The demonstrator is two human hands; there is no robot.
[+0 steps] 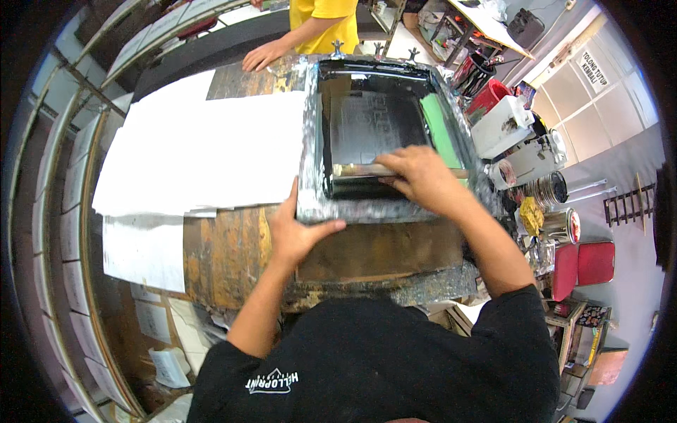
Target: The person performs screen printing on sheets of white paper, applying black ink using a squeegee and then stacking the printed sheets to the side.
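Observation:
A silk-screen frame (311, 151) lies on the worktable, its border smeared with ink and its mesh dark with black ink. My right hand (423, 180) is closed on the wooden handle of a squeegee (352, 170), which lies across the near part of the mesh. My left hand (300, 229) grips the frame's near left corner, thumb along the near edge and fingers up the left side. A green strip (441, 134) runs along the right side of the mesh. Whatever lies beneath the screen is hidden.
White paper sheets (204, 151) cover the table's left part. Across the table, a person in yellow rests a hand (264, 56) on its far edge. Wing-nut clamps (337, 48) stand behind the frame. Cans and a white container (502, 127) crowd the right. A drying rack (77, 176) stands left.

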